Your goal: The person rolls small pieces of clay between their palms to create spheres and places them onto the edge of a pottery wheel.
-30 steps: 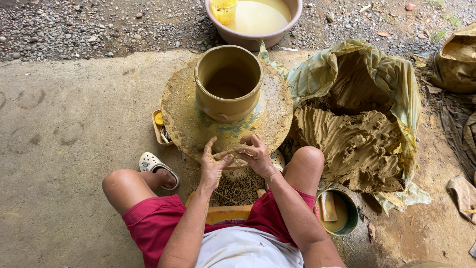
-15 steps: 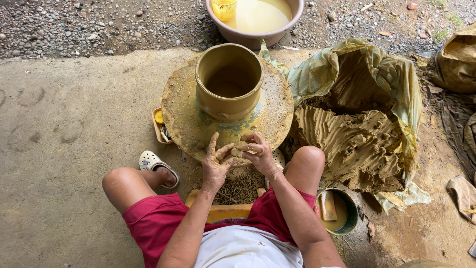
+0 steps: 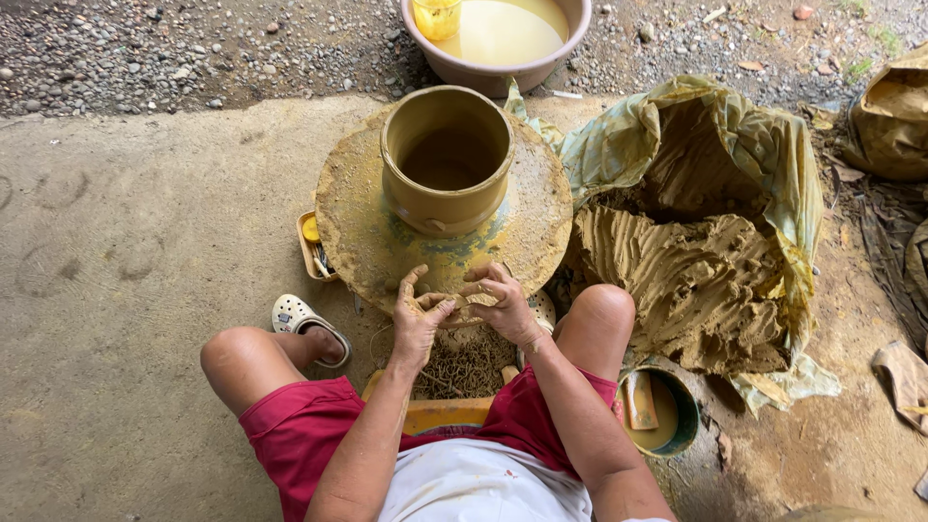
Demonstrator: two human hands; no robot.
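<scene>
Both hands meet at the near edge of a round clay-smeared wheel (image 3: 367, 232), pressed around a small lump of clay (image 3: 462, 307). The left hand (image 3: 418, 314) has its fingers spread and curled, its palm against the lump's left side. The right hand (image 3: 505, 302) curls over the lump from the right, fingers bent on top. Between them the lump is gripped, and it sits right at the wheel's rim, just in front of the person's knees.

On the middle of the wheel stands a wide clay pot (image 3: 446, 159), upright and open at the top, well apart from the hands. Beyond it, on the gravel, a large basin (image 3: 556, 53) holds cloudy yellowish water and a small yellow cup (image 3: 436, 16). To the right of the wheel a big heap of raw clay (image 3: 677, 280) lies on a plastic sheet (image 3: 754, 145), its surface ridged with grooves. Beside the right knee is a small green bucket (image 3: 681, 425) with muddy water. A white sandal (image 3: 295, 317) is on the left foot, on the concrete floor (image 3: 126, 251).
</scene>
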